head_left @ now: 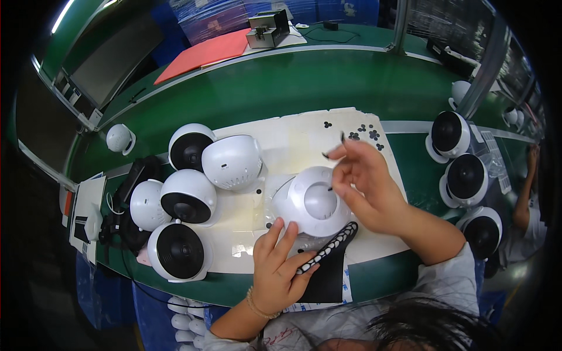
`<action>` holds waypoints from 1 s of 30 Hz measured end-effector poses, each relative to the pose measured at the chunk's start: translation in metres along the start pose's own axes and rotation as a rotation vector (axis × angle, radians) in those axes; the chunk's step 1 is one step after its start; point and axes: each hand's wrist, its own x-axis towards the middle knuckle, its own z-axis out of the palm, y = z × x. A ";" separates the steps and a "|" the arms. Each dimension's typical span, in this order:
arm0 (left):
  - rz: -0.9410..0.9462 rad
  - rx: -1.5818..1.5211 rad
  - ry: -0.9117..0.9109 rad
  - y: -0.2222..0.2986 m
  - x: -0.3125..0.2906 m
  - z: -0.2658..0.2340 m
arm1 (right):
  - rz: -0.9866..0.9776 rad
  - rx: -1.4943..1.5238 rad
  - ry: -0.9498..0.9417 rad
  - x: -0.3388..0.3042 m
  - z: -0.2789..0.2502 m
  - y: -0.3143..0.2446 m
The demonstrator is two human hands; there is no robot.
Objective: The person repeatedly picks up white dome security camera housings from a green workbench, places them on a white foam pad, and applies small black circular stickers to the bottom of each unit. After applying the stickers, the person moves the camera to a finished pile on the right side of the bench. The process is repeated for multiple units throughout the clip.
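A white round camera housing [324,202] lies on the cream board in front of me, its ring-shaped base facing up. My left hand [280,268] grips a black strip with a row of white rounded cells [329,248], its outstretched fingers at the housing's near edge. Above the housing's right side is my right hand [370,186], fingers bent, with small black pads [326,155] at the fingertips. Another dark bit shows by its thumb. Several white cameras with black faces [180,250] stand to the left, next to a white one turned backwards [232,162].
Several black clover-shaped pieces [366,133] lie on the board's [293,126] far right. More cameras [466,176] line the right side, near another person's arm [527,187]. A metal rail crosses behind. On the back shelf are a red sheet [205,55] and a metal box [268,29].
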 end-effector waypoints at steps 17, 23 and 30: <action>-0.019 0.047 -0.001 -0.002 -0.014 0.002 | 0.126 -0.124 -0.118 0.010 -0.009 -0.003; -0.025 0.048 -0.003 -0.002 -0.014 0.001 | 0.126 0.058 -0.066 0.007 -0.009 0.005; -0.029 0.042 0.007 -0.002 -0.014 0.003 | 0.124 -0.028 -0.122 0.008 -0.011 0.003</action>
